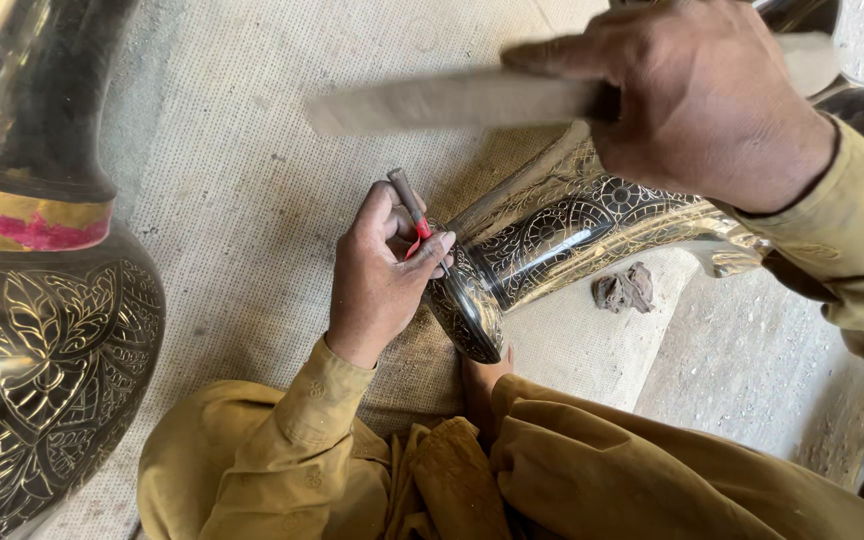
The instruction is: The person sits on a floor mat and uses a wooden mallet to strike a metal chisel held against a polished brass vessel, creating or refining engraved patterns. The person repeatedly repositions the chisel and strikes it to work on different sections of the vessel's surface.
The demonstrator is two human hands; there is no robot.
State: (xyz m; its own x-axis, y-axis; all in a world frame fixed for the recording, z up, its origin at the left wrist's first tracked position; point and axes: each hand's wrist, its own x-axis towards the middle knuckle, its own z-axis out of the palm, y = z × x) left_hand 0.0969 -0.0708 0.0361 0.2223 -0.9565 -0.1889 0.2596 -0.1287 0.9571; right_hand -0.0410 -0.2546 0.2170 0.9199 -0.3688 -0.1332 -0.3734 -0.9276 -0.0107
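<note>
The left hand [377,275] pinches a thin dark metal chisel with a red band [413,215] between thumb and fingertips, its grip closed tight around the shaft. The chisel's tip points down to the right of the grip, at the flared rim of a long engraved brass vessel with black-filled leaf and flower patterns [562,235]; whether the tip touches the metal is hidden by the fingers. That vessel lies on its side, stretching away up and to the right of the left hand's grip, its rim just above a bare foot [482,375].

The right hand [697,95] is raised above the vessel, its grip wrapped fully around a pale, flat wooden mallet stick [452,100], which sticks out to the left of the grip and is blurred.

Well to the left of both hands stands a large dark engraved brass vase with a pink and gold band [37,330]. Below the right grip, beside the vessel, lies a small crumpled brown rag [624,288] on the woven mat [242,190] covering the floor.
</note>
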